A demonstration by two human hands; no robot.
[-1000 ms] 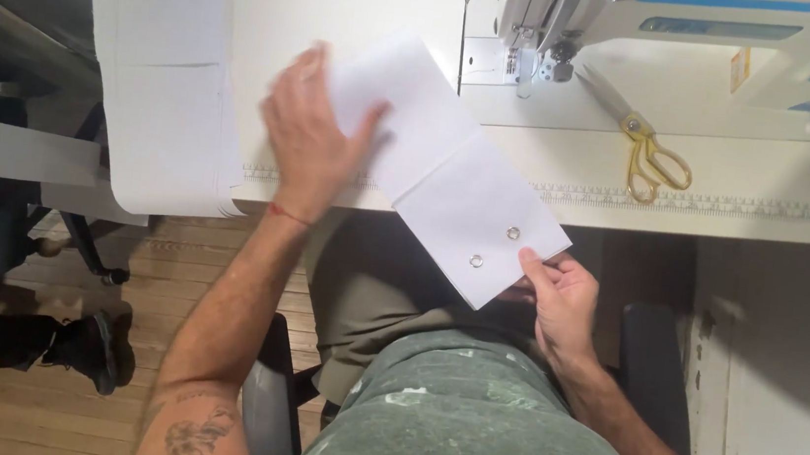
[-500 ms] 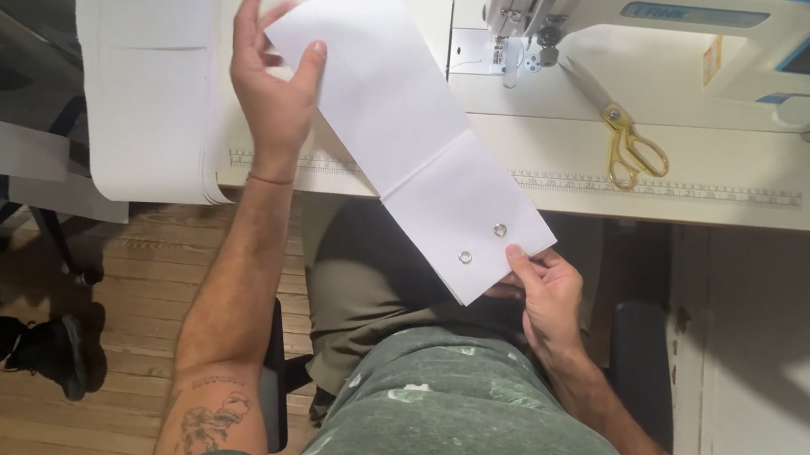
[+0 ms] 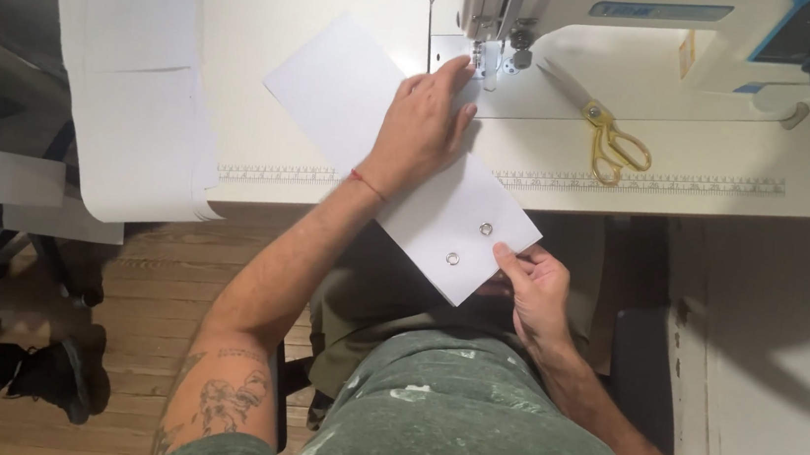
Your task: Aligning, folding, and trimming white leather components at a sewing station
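A long white fabric piece (image 3: 339, 93) with two metal snaps near its lower end lies diagonally across the front of the white sewing table (image 3: 687, 176). My left hand (image 3: 425, 126) presses flat on its middle, fingertips close to the needle of the sewing machine (image 3: 643, 13). My right hand (image 3: 533, 289) pinches the lower corner of the piece, which hangs off the table edge over my lap, just beside the snaps.
Yellow-handled scissors (image 3: 612, 139) lie on the table right of the needle. A stack of white fabric pieces (image 3: 137, 83) with snaps drapes over the table's left end. A measuring scale runs along the table's front edge. Wooden floor and dark chair parts lie at the left.
My left hand has come down from the piece's upper left edge onto its middle and moved right toward the needle. The fabric now lies flatter on the table. My right hand keeps its grip.
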